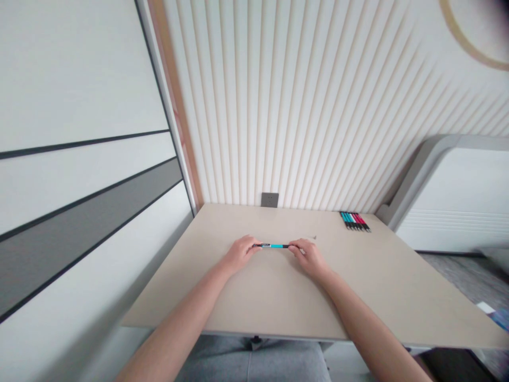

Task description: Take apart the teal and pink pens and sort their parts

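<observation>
The teal-and-black pen (274, 245) spans the gap between the left hand (239, 254) and right hand (308, 258), low over the beige tabletop (254, 297). Each hand is closed in a fingertip pinch on one end of the pen. The slim, stiff barrel is judged light and slightly slippery; take hold at the ends with light, even pressure. A row of pens (354, 220) lies near the far table edge.

A study: desk (377, 286), fluted panelling (278, 106)
</observation>
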`<action>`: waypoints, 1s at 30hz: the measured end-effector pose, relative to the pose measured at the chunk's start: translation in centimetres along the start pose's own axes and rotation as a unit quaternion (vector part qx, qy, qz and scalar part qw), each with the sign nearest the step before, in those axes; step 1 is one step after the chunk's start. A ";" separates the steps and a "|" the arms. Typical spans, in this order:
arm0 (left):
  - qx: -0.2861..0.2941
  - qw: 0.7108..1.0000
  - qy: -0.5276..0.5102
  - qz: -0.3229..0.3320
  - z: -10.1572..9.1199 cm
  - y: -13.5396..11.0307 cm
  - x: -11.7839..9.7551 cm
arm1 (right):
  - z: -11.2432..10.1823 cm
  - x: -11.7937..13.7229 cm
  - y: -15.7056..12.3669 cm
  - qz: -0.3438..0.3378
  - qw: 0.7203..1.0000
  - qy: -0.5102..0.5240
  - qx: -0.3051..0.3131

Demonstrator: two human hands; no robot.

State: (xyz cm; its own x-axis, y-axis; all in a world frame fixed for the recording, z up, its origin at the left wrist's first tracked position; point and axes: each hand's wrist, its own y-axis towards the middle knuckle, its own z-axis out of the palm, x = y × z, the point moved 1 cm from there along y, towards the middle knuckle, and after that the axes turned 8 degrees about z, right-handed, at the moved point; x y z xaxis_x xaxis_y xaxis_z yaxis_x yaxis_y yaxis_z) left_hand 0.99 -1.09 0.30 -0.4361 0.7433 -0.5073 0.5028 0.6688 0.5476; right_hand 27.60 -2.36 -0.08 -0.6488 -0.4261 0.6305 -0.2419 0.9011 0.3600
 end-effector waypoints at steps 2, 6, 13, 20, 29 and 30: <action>-0.001 1.000 0.000 -0.002 0.0 0.0 -0.1 | 0.1 0.0 -0.1 -0.005 1.000 -0.018 0.002; -0.005 1.000 -0.004 -0.016 0.0 0.2 -0.1 | 0.4 0.3 -0.2 -0.005 0.999 -0.028 0.016; -0.028 0.997 -0.019 -0.067 0.0 0.1 0.4 | -0.3 -1.4 0.8 0.056 0.989 0.052 -0.126; -0.031 0.996 -0.034 -0.079 -0.1 0.2 0.7 | -2.1 -6.9 0.9 0.154 0.960 -0.135 -0.190; -0.038 0.995 -0.032 -0.085 -0.1 0.2 0.6 | -1.5 -8.0 0.9 0.197 0.964 -0.086 -0.155; -0.039 0.995 -0.032 -0.085 -0.1 0.2 0.6 | -1.5 -7.9 0.9 0.194 0.966 -0.072 -0.154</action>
State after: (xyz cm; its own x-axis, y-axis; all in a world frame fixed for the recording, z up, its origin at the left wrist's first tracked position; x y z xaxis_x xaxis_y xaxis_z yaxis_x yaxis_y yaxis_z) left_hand 0.74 -0.51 0.21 -0.4609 0.6178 -0.6371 0.3652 0.7863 0.4983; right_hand 33.62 1.69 -3.71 -0.7462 -0.0255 0.6652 0.2509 0.9148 0.3166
